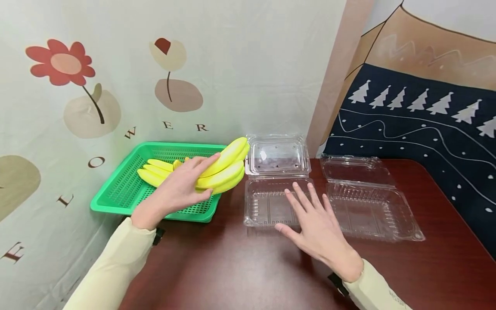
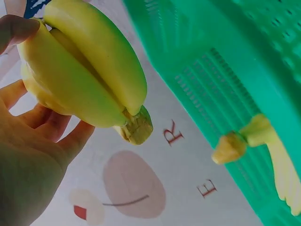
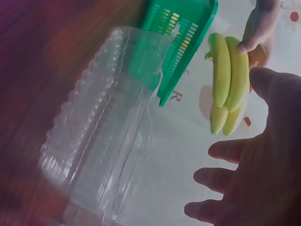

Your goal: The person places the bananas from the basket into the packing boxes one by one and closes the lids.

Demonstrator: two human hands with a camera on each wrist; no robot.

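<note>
My left hand (image 1: 182, 185) grips a bunch of yellow bananas (image 1: 226, 170) and holds it above the right side of a green basket (image 1: 112, 189). In the left wrist view the thumb and fingers wrap this bunch (image 2: 84, 66), its brown stem end showing. More bananas (image 1: 153, 172) lie inside the basket, partly hidden by the hand. My right hand (image 1: 315, 226) hovers with spread, straight fingers over the near right part of an opened clear plastic clamshell box (image 1: 267, 202). Nothing is in its grasp.
Right of that box sits a second clear clamshell (image 1: 372, 211), its lid (image 1: 354, 168) folded back. Both boxes and the basket stand on a dark red-brown table (image 1: 232, 267). A flower-printed cloth (image 1: 252, 64) hangs behind, and a dark tree-patterned one (image 1: 426, 129) hangs at the right.
</note>
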